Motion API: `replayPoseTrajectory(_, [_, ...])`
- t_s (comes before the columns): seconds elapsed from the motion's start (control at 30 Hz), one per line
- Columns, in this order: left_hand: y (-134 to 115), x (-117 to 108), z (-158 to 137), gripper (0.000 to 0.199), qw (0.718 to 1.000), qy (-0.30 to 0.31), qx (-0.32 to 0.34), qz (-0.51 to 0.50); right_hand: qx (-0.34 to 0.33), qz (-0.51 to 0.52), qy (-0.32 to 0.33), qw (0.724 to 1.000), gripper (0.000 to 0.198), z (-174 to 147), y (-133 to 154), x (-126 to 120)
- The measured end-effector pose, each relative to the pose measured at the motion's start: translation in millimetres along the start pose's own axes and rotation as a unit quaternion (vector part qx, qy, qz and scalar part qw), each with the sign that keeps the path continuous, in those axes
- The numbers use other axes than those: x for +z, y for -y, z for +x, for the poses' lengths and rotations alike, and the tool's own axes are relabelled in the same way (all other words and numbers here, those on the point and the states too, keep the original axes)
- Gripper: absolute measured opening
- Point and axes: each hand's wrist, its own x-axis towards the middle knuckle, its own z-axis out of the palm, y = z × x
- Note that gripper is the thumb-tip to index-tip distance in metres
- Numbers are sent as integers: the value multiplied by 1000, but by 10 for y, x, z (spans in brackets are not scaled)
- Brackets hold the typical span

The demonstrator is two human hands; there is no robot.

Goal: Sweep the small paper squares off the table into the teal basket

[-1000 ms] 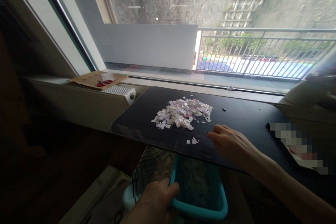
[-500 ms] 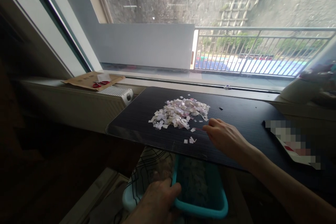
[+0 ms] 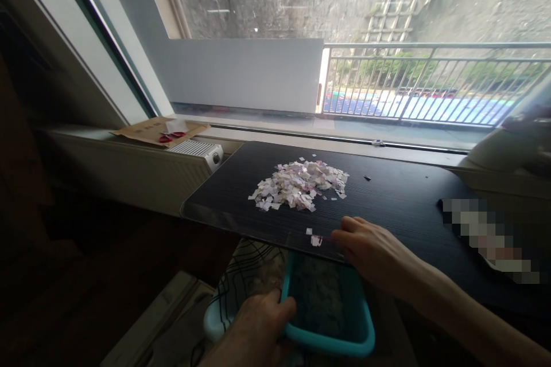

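A heap of small cut paper pieces (image 3: 299,183) lies on the dark tabletop (image 3: 232,183). My right hand (image 3: 357,238) is pinched closed near the front edge, around a thin reddish stick-like tool that barely shows. Its tip side points at a few loose paper scraps (image 3: 316,240) lying apart from the heap. Below the edge, my left hand (image 3: 269,312) grips the rim of a turquoise plastic basin (image 3: 365,327), thumb over the rim. Pale pieces lie in the shadow inside the basin.
Red-handled scissors (image 3: 171,137) rest on a brown paper envelope (image 3: 142,131) on the left sill, above a radiator (image 3: 202,152). On the table's right lies a dark-edged, blurred-out object (image 3: 491,241). Behind stands a window with a railing (image 3: 413,86) outside.
My right hand has moved down toward the table's front edge, and a scrap near the heap has come down to the loose scraps. My left hand keeps its hold on the basin.
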Motion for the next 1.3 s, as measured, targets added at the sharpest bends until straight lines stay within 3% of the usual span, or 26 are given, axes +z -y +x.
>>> replayPoseTrajectory(0.23, [73, -1, -84, 14, 1000, 14, -23, 0, 2, 3, -5, 1000, 23, 166, 13, 19])
replayPoseTrajectory(0.4, [85, 15, -93, 15, 1000, -15, -18, -15, -23, 15, 46, 999, 22, -45, 175, -17])
replayPoseTrajectory(0.57, [29, -23, -96, 13, 1000, -9, -17, -16, 26, 1, 32, 999, 24, -170, 225, -6])
replayPoseTrajectory(0.73, [25, -11, -54, 14, 1000, -7, -24, -14, -10, 25, 43, 999, 23, -210, 237, -16])
replayPoseTrajectory(0.83, [-36, -3, 45, 17, 998, 53, -24, 26, 23, 8, -5, 1000, 24, -34, 133, -67])
replayPoseTrajectory(0.93, [-128, 30, 155, 24, 988, 113, -11, 106, 82, 25, -43, 995, 26, 343, -5, -74])
replayPoseTrajectory(1.1, [-165, 115, 234, 17, 979, 118, 14, 164, 90, 38, -40, 994, 24, 755, -106, -10])
replayPoseTrajectory(1.3, [-190, 107, 232, 22, 977, 128, 34, 164, 126, 36, -37, 991, 24, 346, -248, -17])
